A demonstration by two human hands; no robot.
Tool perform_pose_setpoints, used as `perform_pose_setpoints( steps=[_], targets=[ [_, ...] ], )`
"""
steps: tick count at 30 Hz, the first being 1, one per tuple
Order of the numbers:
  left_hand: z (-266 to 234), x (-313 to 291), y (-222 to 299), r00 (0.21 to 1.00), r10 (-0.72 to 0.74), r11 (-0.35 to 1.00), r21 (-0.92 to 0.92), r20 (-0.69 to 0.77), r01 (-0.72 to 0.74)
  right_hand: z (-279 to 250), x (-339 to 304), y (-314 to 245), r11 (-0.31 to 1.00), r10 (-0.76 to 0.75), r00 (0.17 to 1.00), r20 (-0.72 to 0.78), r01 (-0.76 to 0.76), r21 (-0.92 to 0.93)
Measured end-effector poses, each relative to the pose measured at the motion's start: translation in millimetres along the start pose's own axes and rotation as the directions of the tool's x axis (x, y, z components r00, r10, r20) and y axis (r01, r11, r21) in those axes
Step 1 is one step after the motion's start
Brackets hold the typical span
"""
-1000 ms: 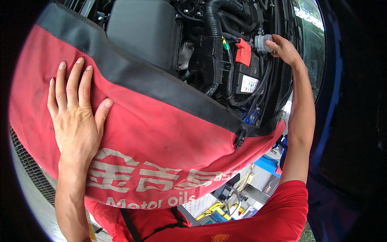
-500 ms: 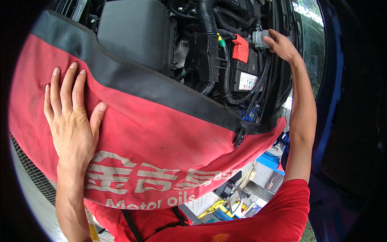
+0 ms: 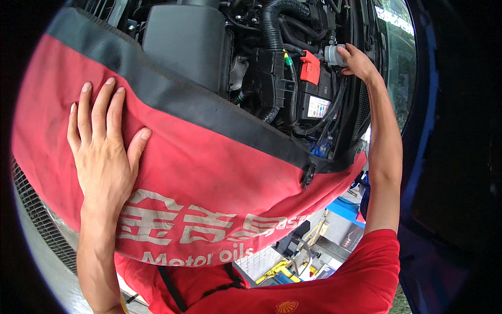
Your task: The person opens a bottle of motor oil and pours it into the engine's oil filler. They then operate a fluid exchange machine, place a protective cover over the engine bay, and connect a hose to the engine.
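Note:
A red fender cover [image 3: 209,162] with a black edge hangs over the front of a car's open engine bay. My left hand [image 3: 104,157] rests flat on it at the left, fingers spread and the thumb out to the right. My right hand [image 3: 358,62] reaches to the far right of the bay, its fingers closed round the side of a grey round cap [image 3: 332,55]. Part of the cap is hidden behind the fingers. Close by, to its left, is the red terminal cover [image 3: 310,69] on a black battery [image 3: 325,86].
A large black plastic housing [image 3: 183,44] fills the bay's left part, beside a ribbed black hose [image 3: 270,29]. Cables [image 3: 327,118] run near the battery. The windshield [image 3: 400,57] stands beyond my right hand. Workshop equipment with yellow and blue parts [image 3: 280,271] shows below the cover.
The view has shifted slightly, so the bay sits a little lower. My right hand's fingers have changed position on the cap. My left hand still lies on the cover.

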State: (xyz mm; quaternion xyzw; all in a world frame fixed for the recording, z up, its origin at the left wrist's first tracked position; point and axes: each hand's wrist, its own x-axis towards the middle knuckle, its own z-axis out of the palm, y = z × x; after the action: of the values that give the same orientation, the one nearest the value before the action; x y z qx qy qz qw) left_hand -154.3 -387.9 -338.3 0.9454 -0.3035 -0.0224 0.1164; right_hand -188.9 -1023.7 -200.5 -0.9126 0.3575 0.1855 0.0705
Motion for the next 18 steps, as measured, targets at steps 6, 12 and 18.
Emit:
perform_pose_setpoints(
  steps=[6, 12, 18],
  targets=[
    [-2, 4, -1, 1.000, -0.005, 0.999, -0.043, -0.006, 0.005, -21, 9, -1, 0.997, 0.063, 0.988, 0.140, -0.058, -0.044],
    [-8, 9, 0, 0.995, -0.029, 0.989, -0.141, 0.094, 0.042, -26, 22, -10, 0.973, 0.189, 0.974, 0.123, -0.169, -0.155],
    [-14, 6, -3, 0.986, 0.000, 0.971, -0.238, 0.164, 0.040, -21, 7, 12, 0.939, 0.182, 0.960, 0.215, -0.234, 0.251]
  ],
)
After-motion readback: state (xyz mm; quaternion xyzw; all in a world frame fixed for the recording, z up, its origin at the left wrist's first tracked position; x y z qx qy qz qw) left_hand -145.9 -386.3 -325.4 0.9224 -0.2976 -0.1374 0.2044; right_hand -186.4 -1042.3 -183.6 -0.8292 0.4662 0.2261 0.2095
